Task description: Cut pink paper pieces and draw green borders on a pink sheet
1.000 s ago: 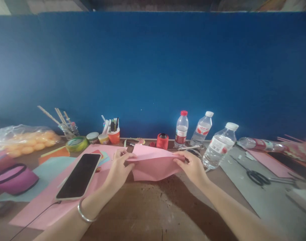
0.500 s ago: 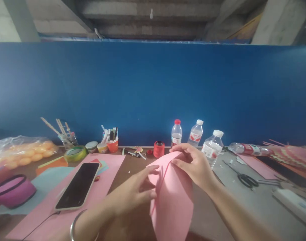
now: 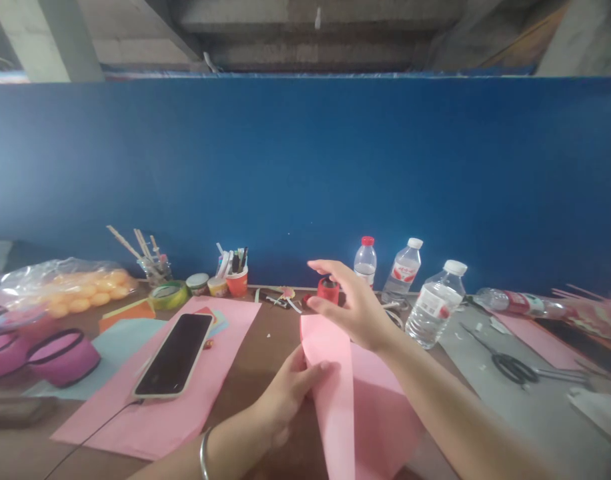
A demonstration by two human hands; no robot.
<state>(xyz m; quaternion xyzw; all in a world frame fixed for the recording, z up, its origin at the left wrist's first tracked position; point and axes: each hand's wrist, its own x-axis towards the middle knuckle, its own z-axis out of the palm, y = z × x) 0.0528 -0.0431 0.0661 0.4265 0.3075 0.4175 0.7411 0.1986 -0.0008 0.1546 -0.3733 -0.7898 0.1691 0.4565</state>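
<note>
A folded pink paper sheet (image 3: 350, 393) stands up from the brown table in front of me. My left hand (image 3: 291, 393), a bangle on its wrist, pinches the sheet's left edge between thumb and fingers. My right hand (image 3: 353, 303) hovers over the sheet's top corner with fingers spread, holding nothing. A red thread spool (image 3: 328, 290) sits just behind that hand.
A phone (image 3: 175, 355) lies on a larger pink sheet (image 3: 150, 407) at left. Three water bottles (image 3: 433, 303) stand at the back right, scissors (image 3: 510, 367) on a grey mat beyond. Pen cup (image 3: 236, 280), tape roll (image 3: 166, 294), purple pouch (image 3: 63, 347) and a bag of orange balls (image 3: 75, 290) are at left.
The sheet went from held flat between both hands to standing upright. My right hand has let go and lifted above it, while my left hand now grips its left edge.
</note>
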